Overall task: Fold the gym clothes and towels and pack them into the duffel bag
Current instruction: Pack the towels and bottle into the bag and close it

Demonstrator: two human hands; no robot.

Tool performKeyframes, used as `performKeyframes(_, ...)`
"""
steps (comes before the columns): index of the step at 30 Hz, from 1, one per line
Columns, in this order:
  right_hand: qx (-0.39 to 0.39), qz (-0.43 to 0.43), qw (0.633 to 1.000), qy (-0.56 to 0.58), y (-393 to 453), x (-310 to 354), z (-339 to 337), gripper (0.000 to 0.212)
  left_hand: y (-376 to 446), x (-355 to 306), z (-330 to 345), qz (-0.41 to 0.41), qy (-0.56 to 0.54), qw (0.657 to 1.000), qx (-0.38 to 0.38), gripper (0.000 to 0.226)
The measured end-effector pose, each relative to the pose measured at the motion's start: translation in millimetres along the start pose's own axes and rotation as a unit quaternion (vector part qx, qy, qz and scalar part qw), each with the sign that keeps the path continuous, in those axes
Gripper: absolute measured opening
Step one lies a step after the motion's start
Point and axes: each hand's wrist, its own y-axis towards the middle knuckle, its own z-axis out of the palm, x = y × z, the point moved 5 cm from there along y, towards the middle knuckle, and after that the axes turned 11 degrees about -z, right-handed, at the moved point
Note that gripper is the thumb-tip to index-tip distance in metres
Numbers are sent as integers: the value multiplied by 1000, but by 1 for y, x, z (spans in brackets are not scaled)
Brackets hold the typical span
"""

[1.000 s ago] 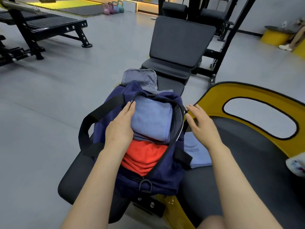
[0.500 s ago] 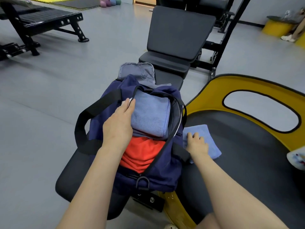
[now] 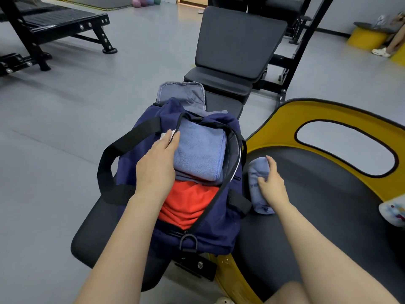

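Black padded bench [image 3: 92, 233], grey gym floor [image 3: 65, 128], navy duffel bag [image 3: 140, 154]

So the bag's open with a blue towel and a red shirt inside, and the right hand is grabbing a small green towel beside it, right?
Not quite: the small towel gripped by the right hand is blue, not green, as the head view shows. The rest holds: the open duffel bag holds a blue towel and red shirt.

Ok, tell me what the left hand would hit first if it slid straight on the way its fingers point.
The left hand points away along the duffel bag's left edge. It would probably meet the black strap first, though depth is unclear.
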Motion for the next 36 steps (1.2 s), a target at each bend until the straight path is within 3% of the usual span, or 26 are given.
performKeyframes(5, 22, 60, 997, -43, -3, -23, 11, 53, 0, -1, 0, 3, 6, 1000, -3, 79)
performKeyframes(9, 30, 105, 987, -116, -6, -32, 9, 66, 1, -1, 0, 1, 6, 1000, -4, 79)
performKeyframes(12, 50, 162, 983, -63, -3, -41, 10, 71, 2, 0, 1, -1, 5, 1000, -4, 79)
performKeyframes(20, 99, 163, 980, 61, -4, -27, 13, 67, 3, -1, 2, -1, 4, 1000, -5, 77)
performKeyframes(29, -12, 77, 993, 85, 9, 16, -3, 60, 4, 1, 0, -12, -20, 1000, 3, 78)
performKeyframes(36, -173, -82, 972, 138, 21, 98, -62, 55, 11, 12, -3, -37, -97, 994, 15, 72)
